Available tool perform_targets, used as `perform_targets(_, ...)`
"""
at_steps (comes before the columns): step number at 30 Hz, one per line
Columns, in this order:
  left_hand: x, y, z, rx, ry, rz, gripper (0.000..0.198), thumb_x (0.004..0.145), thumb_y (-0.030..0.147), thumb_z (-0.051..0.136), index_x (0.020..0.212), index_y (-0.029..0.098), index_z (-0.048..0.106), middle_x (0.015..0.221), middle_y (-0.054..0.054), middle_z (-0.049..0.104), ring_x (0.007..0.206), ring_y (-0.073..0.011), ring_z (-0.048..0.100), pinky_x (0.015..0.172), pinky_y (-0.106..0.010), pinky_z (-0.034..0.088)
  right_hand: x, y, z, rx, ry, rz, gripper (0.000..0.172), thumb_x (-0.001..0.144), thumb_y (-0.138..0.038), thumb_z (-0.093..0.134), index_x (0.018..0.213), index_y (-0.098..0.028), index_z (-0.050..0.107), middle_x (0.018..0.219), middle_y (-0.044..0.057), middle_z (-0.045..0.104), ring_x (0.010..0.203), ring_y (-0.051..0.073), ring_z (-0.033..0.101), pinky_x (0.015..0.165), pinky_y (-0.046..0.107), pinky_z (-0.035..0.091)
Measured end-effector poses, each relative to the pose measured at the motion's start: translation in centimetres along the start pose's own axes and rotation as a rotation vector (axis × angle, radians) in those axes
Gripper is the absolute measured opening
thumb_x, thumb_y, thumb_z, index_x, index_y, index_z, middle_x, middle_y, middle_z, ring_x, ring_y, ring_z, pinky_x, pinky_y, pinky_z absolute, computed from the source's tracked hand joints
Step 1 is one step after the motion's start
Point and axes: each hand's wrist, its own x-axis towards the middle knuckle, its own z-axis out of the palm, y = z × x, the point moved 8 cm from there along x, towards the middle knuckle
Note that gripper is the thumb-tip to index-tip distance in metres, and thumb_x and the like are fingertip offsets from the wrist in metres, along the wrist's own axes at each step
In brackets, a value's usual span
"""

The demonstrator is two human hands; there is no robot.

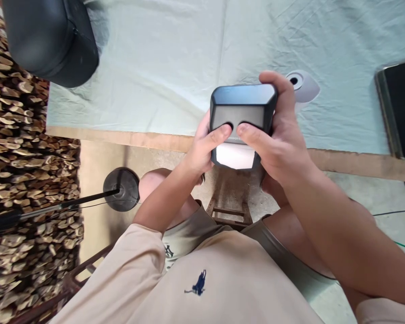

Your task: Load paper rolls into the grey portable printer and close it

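Observation:
Between both hands is a boxy black device [239, 112] with rounded corners, a grey panel and a shiny face. It is held up over the table's front edge. My left hand [205, 146] grips its left side, thumb on the grey panel. My right hand [280, 139] wraps the right side, its thumb also on that panel and its index finger raised at the far corner. Small lettering near the thumbs is too blurred to read. Just beyond the right hand lies a white rounded object [307, 87] with a dark-centred ring, partly hidden by that hand.
A pale green cloth [162, 58] covers the table. A black rounded case [54, 40] stands at the far left, and a dark flat-screened device [403, 108] lies at the right. Below are a stand with a round base [121, 189] and a wooden stool [229, 213]. Stacked firewood [30, 180] lines the left.

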Motion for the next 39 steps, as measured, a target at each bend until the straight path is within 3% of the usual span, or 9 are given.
perform_targets(3,-0.1,0.6,0.6,0.029,-0.055,0.019,0.044,0.073,0.047,0.079,0.107,0.021,0.067,0.092,-0.004,0.073,0.118,-0.0287,0.067,0.09,-0.034,0.061,0.2,0.5,0.2,0.034,-0.025,0.014,0.067,0.079,-0.046,0.065,0.133,-0.035,0.027,0.124,0.002,0.054,0.102,0.015,0.062,0.084,0.031,0.058)
perform_targets(9,0.1,0.4,0.2,-0.188,0.159,-0.113,0.054,0.096,0.059,0.039,0.126,0.019,0.061,0.108,-0.007,0.074,0.138,-0.0301,0.053,0.103,-0.041,0.056,0.4,-1.1,-0.8,-0.25,0.115,-0.169,0.064,0.08,-0.036,0.058,0.137,-0.032,0.031,0.14,0.004,0.046,0.125,0.018,0.053,0.109,0.035,0.049)
perform_targets(18,0.8,0.3,-0.4,-0.119,0.202,-0.103,0.041,0.094,0.052,0.048,0.104,0.018,0.067,0.089,-0.006,0.074,0.131,-0.0308,0.059,0.108,-0.041,0.053,0.5,-3.2,-0.5,-0.856,-0.059,-0.231,0.068,0.079,-0.039,0.067,0.139,-0.027,0.038,0.148,0.008,0.041,0.144,0.027,0.037,0.114,0.044,0.043)
perform_targets(20,0.9,0.4,-0.2,-0.106,0.184,-0.115,0.039,0.096,0.049,0.046,0.101,0.017,0.067,0.084,-0.005,0.072,0.131,-0.0304,0.059,0.107,-0.041,0.053,0.6,-4.3,-0.8,-0.962,0.0,-0.26,0.067,0.076,-0.043,0.071,0.135,-0.024,0.045,0.142,0.011,0.045,0.137,0.028,0.044,0.104,0.042,0.049)
perform_targets(23,0.9,0.7,0.9,-0.134,0.11,-0.142,0.044,0.097,0.051,0.04,0.105,0.018,0.067,0.088,-0.005,0.074,0.134,-0.0282,0.056,0.107,-0.04,0.053,0.7,-6.5,-1.8,-1.031,0.206,-0.33,0.054,0.079,-0.054,0.067,0.117,-0.017,0.056,0.107,0.01,0.057,0.092,0.021,0.061,0.077,0.037,0.051)
perform_targets(26,0.9,1.1,1.7,-0.127,0.047,-0.144,0.044,0.097,0.051,0.04,0.11,0.018,0.066,0.097,-0.005,0.075,0.136,-0.0285,0.055,0.107,-0.042,0.054,0.6,-8.1,-2.5,-0.891,0.365,-0.431,0.038,0.093,-0.053,0.052,0.107,-0.017,0.055,0.094,0.003,0.054,0.062,0.007,0.052,0.062,0.029,0.041)
perform_targets(31,0.6,0.9,1.9,-0.131,0.013,-0.162,0.046,0.095,0.052,0.045,0.108,0.013,0.067,0.103,-0.008,0.075,0.135,-0.0329,0.055,0.11,-0.043,0.052,0.5,-8.6,-2.5,-0.659,0.34,-0.595,0.019,0.096,-0.034,0.051,0.095,-0.015,0.054,0.086,0.002,0.047,0.087,0.012,0.067,0.069,0.025,0.046)
perform_targets(34,0.5,0.8,1.7,-0.14,0.046,-0.169,0.044,0.096,0.049,0.045,0.116,0.016,0.064,0.106,-0.008,0.075,0.137,-0.0311,0.054,0.112,-0.043,0.05,0.7,-8.5,-2.6,-0.741,0.345,-0.607,0.017,0.094,-0.031,0.051,0.091,-0.016,0.057,0.086,0.004,0.056,0.094,0.017,0.067,0.073,0.028,0.048)
perform_targets(39,0.4,0.7,1.7,-0.16,0.062,-0.156,0.037,0.096,0.045,0.047,0.118,0.02,0.063,0.107,-0.006,0.074,0.138,-0.0287,0.053,0.11,-0.041,0.052,2.1,-6.2,-1.8,-1.161,0.113,-0.235,0.015,0.086,-0.032,0.052,0.091,-0.025,0.064,0.086,-0.002,0.068,0.075,0.016,0.06,0.074,0.034,0.046)
